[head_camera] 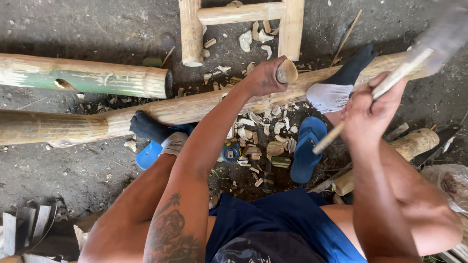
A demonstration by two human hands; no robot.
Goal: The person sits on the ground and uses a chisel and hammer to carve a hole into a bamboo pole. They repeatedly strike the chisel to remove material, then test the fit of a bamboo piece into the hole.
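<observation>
Chisel handle point(286, 71) — round, pale wood — in left hand point(263, 78).

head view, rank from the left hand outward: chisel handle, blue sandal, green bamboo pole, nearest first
1. Chisel handle: gripped in the left hand, over the long pole.
2. Blue sandal: below and right of the hand, on the ground among the chips.
3. Green bamboo pole: far off at the picture's left.
</observation>
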